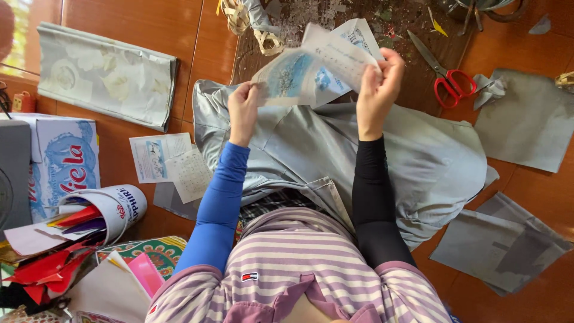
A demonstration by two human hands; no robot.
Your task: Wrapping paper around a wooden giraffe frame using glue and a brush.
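Both hands hold up a printed paper sheet, pale with blue pictures and small text, above a spread grey cloth on my lap. My left hand, in a blue sleeve, pinches the sheet's lower left edge. My right hand, in a black sleeve, grips its right edge. The sheet is bent and partly folded between the two hands.
Red-handled scissors lie on the floor to the right. Grey paper pieces sit further right. A flowered paper roll lies upper left, two small printed sheets by my left arm, and a white bucket of coloured paper at left.
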